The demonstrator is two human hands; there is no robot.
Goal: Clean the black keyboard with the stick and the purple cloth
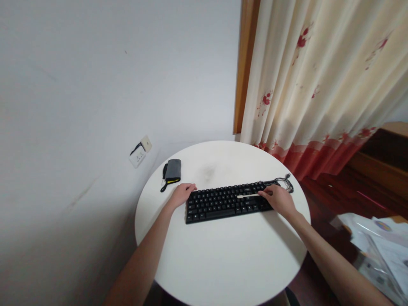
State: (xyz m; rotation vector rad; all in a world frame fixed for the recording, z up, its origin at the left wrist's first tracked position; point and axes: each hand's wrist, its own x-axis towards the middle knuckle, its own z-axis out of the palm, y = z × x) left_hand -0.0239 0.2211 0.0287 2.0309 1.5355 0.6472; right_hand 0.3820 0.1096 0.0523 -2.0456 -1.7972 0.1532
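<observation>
A black keyboard (pixel 228 202) lies mid-bench (pixel 223 255). The right hand (pixel 279 199), arm outstretched, pinches a pale thin stick (pixel 248 196) over the keys. The left hand (pixel 182 194), fingers loosely curled, steadies the keyboard's left end, beside a grey pouch (pixel 173 171).

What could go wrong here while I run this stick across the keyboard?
The left hand steadies only the left end of the keyboard, so it might pivot on the smooth round table. The thin pale stick held by the right hand could snag and lift a keycap. The coiled cable lies close to the table's edge and may slip off, tugging the keyboard.
</observation>
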